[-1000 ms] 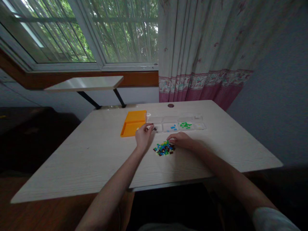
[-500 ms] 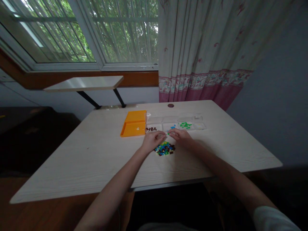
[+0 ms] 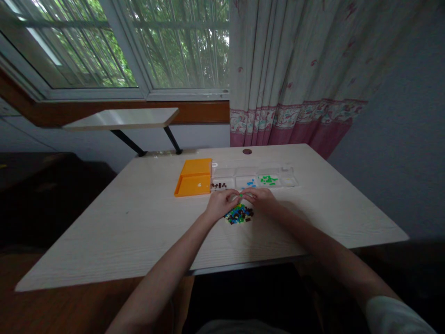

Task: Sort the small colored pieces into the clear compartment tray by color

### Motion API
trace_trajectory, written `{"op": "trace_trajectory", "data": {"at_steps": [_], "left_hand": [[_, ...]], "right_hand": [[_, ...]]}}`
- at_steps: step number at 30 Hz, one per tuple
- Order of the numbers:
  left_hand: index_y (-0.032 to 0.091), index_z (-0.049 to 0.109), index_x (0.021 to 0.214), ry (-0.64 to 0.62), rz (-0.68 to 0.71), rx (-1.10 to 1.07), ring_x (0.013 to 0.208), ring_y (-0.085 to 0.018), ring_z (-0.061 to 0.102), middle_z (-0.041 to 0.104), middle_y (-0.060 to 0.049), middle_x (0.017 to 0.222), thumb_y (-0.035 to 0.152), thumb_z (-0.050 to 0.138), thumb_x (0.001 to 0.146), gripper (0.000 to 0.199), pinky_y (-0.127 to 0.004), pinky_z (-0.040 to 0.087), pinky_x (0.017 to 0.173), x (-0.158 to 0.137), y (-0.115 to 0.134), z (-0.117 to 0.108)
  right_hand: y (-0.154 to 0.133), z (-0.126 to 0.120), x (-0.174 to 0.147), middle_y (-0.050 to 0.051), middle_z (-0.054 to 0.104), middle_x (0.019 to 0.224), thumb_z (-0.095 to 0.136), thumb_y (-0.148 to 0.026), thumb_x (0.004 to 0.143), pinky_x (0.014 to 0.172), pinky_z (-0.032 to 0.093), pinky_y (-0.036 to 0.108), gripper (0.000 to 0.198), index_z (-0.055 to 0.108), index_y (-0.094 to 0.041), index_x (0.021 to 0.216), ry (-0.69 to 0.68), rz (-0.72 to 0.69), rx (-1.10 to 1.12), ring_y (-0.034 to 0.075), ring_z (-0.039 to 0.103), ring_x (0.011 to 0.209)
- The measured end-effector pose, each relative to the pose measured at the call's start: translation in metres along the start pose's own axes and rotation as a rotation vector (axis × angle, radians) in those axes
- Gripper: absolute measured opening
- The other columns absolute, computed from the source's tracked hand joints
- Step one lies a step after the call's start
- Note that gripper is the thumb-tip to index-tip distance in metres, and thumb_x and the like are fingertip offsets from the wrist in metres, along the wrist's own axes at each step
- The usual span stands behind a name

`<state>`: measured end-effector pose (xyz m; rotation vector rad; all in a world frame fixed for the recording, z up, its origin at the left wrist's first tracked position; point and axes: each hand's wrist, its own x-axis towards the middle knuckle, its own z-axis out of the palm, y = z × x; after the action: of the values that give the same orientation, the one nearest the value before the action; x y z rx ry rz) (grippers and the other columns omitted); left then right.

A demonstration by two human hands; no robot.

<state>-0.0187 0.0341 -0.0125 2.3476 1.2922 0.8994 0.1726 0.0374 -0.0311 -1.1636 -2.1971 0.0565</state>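
Fingertips (image 3: 237,193) together at one small green piece (image 3: 241,195)

My right hand (image 3: 263,199) pinches the green piece between thumb and fingers, just above the table (image 3: 146,232). My left hand (image 3: 220,204) meets it from the other side, its fingertips drawn in close to the same piece; whether they grip it too, I cannot tell. Directly below my hands lies a loose pile (image 3: 239,215) of mixed bits in blue, green, yellow and dark brown, its left edge partly behind my left hand.

Just beyond my fingers sits a clear tray (image 3: 240,181) with compartments in a row. From left to right I see dark brown pieces (image 3: 219,185), a few blue pieces (image 3: 251,183), then a spread of green pieces (image 3: 268,180); the right-end contents are too small to make out. Beside the tray's left end lies an orange case (image 3: 186,186), opened flat, with whitish bits (image 3: 199,184) in its near half.
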Motion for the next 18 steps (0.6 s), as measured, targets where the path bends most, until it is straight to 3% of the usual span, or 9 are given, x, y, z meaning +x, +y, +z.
{"op": "trace_trajectory", "data": {"at_steps": [12,18], "left_hand": [[0.016,0.066,0.082,0.050,0.033,-0.091,0.045,-0.006,0.035,0.040,0.006,0.048,0.031,0.056,0.075,0.019,-0.016,0.028,0.048,0.0008,-0.0030,-0.0041],[0.015,0.066,0.086,0.009,0.042,-0.131,0.045,-0.006,0.035,0.040,0.006,0.049,0.034,0.056,0.076,0.024,-0.017,0.027,0.048,0.0006,0.0002,-0.0052]], "right_hand": [[-0.0015,-0.0010,-0.0002,-0.001,0.069,0.075,0.052,-0.040,0.083,0.057,0.040,0.018,0.023,0.066,-0.023,0.091,0.068,-0.052,0.020,0.008,0.057,0.054],[-0.0070,-0.0072,0.0008,0.000,0.068,0.073,0.051,-0.040,0.083,0.056,0.039,0.018,0.024,0.066,-0.022,0.091,0.024,-0.028,0.030,0.008,0.055,0.052]]}}
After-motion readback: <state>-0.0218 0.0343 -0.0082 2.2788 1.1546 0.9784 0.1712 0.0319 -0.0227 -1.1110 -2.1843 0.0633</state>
